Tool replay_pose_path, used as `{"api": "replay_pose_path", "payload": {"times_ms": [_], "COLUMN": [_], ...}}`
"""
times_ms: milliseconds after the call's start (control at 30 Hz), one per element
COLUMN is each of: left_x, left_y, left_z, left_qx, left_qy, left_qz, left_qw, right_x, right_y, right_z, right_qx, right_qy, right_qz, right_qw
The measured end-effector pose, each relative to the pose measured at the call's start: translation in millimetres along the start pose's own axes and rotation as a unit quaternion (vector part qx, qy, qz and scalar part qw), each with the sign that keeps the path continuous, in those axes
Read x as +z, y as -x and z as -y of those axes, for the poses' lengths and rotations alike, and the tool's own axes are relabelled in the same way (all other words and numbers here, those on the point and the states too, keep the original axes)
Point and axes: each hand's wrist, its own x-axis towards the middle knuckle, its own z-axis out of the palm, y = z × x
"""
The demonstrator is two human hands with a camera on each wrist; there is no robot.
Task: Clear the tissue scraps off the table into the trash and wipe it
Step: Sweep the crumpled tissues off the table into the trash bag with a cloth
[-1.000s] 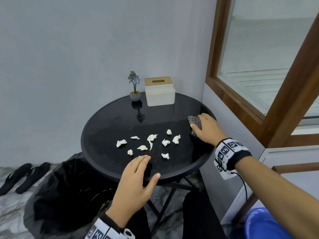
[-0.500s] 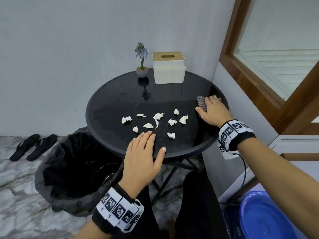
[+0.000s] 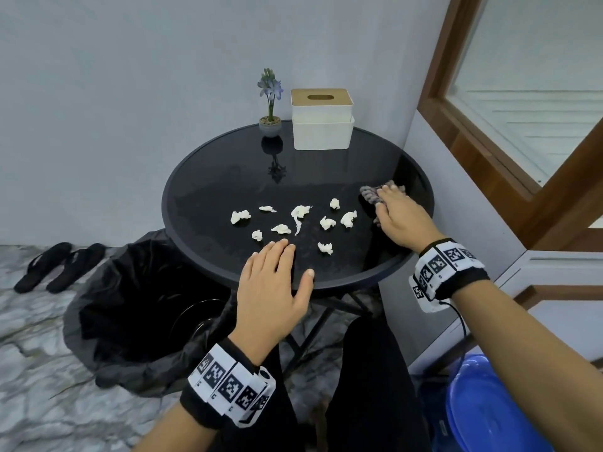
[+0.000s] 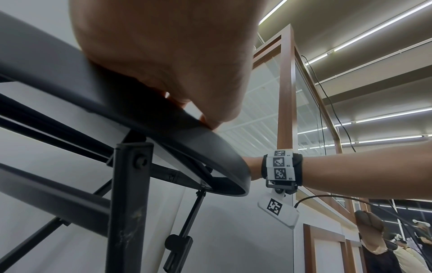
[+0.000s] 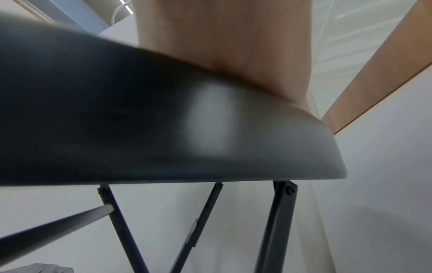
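While nothing is yet cleared, the layout reads as follows.
Trash bag point(image 3: 137, 308): on the floor below the table's left near edge, mouth open.
Left hand point(image 3: 270, 295): flat on the near edge of the table point(image 3: 202, 177), fingers straight, holding nothing.
Tissue scraps point(image 3: 293, 220): band across mid-table, long axis left to right, just beyond the left fingertips.
Right hand point(image 3: 399, 220): at the right edge, fingers extended, pressing a grey cloth point(image 3: 372, 195); the scraps lie to its left.
Judgement: sweep leftward toward the bag.
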Motion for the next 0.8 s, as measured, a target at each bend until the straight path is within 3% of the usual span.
{"api": "replay_pose_path", "payload": {"times_ms": [800], "left_x": [2], "left_y": [2], "left_z": [0], "left_qx": [-0.001], "left_qy": [-0.002], "left_qz": [0.008], "left_qw": [1.000], "right_x": [19], "right_y": [25], "right_z": [101], "right_qx": [-0.106], "right_qy": [-0.138], "right_qz": [0.028], "right_qw": [0.984]}}
